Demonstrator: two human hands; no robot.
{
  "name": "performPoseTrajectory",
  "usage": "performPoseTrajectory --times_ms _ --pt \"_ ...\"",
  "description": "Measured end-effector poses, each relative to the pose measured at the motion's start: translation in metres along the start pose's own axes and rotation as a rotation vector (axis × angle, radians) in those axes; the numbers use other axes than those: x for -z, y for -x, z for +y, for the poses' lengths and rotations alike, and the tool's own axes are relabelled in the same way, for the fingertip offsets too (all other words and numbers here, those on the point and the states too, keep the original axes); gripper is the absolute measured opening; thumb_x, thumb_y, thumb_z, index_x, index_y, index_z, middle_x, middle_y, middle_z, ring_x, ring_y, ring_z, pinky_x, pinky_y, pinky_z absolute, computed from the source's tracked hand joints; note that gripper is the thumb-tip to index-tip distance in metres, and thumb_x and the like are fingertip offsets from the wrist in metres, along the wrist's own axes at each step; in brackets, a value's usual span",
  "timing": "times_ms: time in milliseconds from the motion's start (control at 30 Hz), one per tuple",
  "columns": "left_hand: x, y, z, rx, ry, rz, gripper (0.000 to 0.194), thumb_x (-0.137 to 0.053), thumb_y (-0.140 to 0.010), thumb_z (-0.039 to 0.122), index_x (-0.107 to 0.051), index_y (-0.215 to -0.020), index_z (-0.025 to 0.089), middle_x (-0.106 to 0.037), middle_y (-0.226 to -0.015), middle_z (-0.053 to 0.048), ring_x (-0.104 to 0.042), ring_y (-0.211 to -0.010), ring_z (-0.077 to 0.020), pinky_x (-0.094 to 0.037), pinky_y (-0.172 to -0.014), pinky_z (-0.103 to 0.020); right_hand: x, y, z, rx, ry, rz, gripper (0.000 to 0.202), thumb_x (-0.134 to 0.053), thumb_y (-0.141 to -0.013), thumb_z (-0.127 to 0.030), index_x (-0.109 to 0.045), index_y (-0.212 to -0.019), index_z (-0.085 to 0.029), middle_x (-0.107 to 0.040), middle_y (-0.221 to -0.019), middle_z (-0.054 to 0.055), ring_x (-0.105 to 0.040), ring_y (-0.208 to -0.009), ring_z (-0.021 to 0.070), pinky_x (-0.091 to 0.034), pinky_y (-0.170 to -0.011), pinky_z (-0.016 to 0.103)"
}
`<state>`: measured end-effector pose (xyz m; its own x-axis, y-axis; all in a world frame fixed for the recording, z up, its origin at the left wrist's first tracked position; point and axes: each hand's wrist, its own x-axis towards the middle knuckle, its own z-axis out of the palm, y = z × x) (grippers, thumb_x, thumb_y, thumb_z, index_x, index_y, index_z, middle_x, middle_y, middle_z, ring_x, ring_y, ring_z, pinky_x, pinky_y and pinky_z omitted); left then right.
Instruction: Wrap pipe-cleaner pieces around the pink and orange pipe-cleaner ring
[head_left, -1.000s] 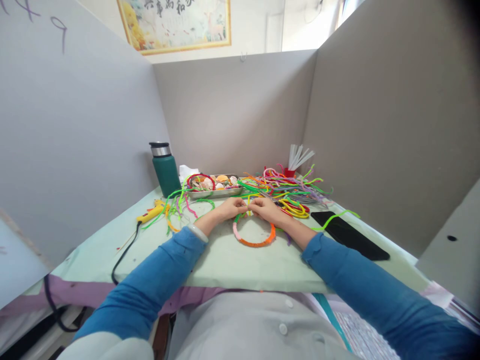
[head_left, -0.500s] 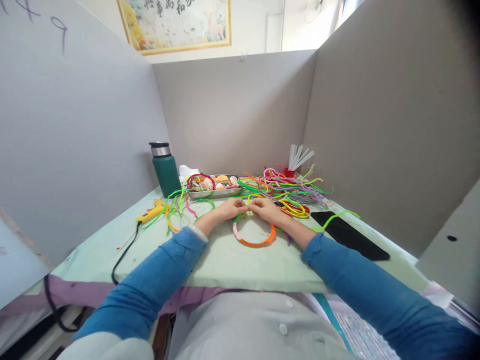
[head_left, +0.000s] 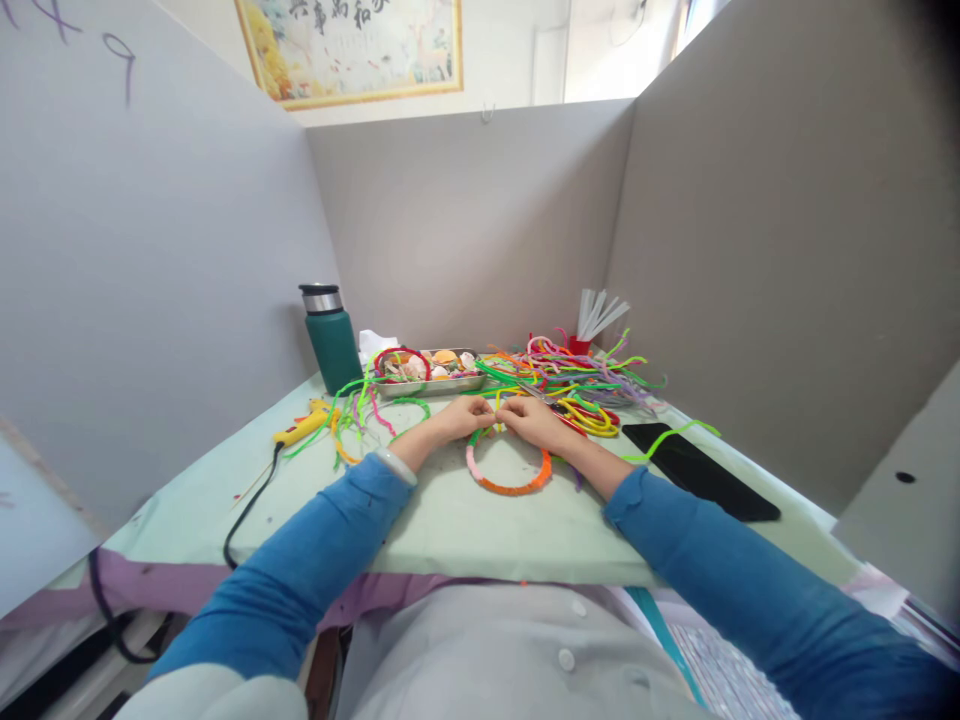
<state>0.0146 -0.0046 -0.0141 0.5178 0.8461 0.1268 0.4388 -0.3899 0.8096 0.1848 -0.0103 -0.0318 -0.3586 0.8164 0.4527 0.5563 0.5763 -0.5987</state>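
Note:
A ring wrapped in coloured pipe cleaner (head_left: pixel 517 490), orange at the front and pink and green on the left, lies on the table below my hands. My left hand (head_left: pixel 466 416) is closed in a pinch at the ring's far side. Facing it, my right hand (head_left: pixel 529 418) pinches too, its fingertips almost meeting the left ones. Between them a yellow pipe cleaner (head_left: pixel 498 400) stands up from the ring's far edge. My fingers hide most of that far edge, and both pinches appear to be on the yellow strand.
A metal tray (head_left: pixel 457 384) of shells sits at the back. Left are a green bottle (head_left: pixel 332 345) and a yellow glue gun (head_left: pixel 304 425) with a black cord. Loose pipe cleaners (head_left: pixel 577 370), a red cup (head_left: pixel 579 345) of white sticks and a black phone (head_left: pixel 705 475) lie right.

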Motion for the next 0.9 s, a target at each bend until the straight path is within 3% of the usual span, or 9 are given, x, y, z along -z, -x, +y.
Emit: performPoseTrajectory --times_ms 267,900 --pt "0.0008 -0.0036 -0.0068 -0.022 -0.020 -0.004 0.028 -0.053 -0.070 0.038 -0.052 -0.079 0.012 -0.061 -0.068 -0.002 -0.048 -0.047 -0.0065 -0.035 -0.043 -0.017 0.0001 -0.0003 0.0014 0.011 0.031 -0.002 0.030 -0.040 -0.076 -0.035 -0.056 -0.063 -0.013 -0.049 -0.054 -0.001 -0.037 -0.051 0.0082 -0.024 -0.048 0.021" --pt "0.0004 -0.0012 -0.0022 0.005 -0.005 -0.007 0.025 -0.053 -0.070 0.036 -0.050 -0.077 0.012 -0.060 -0.067 -0.001 -0.048 -0.046 -0.0057 -0.036 -0.043 -0.017 0.0003 -0.0002 -0.0003 0.006 0.038 -0.001 0.029 -0.041 -0.076 -0.034 -0.055 -0.062 -0.014 -0.050 -0.054 -0.001 -0.038 -0.052 0.0083 -0.024 -0.048 0.021"
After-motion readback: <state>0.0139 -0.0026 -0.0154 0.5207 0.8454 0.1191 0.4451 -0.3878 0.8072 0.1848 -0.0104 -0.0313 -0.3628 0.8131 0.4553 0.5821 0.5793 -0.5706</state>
